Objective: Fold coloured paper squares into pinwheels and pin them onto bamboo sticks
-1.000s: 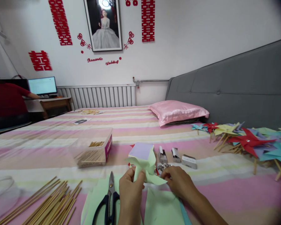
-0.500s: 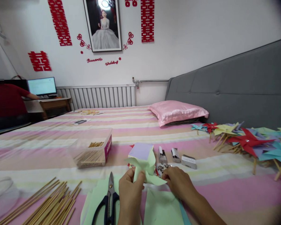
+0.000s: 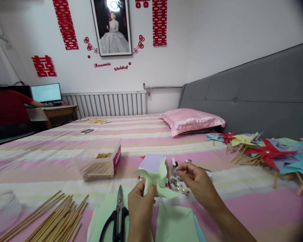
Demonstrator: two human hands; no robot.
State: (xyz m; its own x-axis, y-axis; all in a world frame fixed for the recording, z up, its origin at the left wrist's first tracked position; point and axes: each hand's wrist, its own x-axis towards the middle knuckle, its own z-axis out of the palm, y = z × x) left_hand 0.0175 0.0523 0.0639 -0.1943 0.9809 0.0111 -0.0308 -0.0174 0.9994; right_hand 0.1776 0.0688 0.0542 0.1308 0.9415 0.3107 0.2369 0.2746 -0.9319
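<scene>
Striped bed (image 3: 40, 161). Right of scissors (image 3: 120, 200), left hand (image 3: 141, 201) pinches green pinwheel (image 3: 161, 178); farther right, right hand (image 3: 195, 178), fingers curled, above fasteners (image 3: 175, 183), can't tell if gripping one. Fastening step, likely; next move calls for steady folds. Beyond scissors: box label (image 3: 116, 158) illegible, wall lettering (image 3: 121, 68) reads "Romantic Wedding".

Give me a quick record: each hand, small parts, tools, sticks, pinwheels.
left hand: pinching curled green paper
right hand: beside small metal pieces; grip unclear
scissors: lying on green sheets
loose sticks: on bed, left of scissors
clear box: holds more sticks
pinwheels: grouped at right, near grey headboard
</scene>
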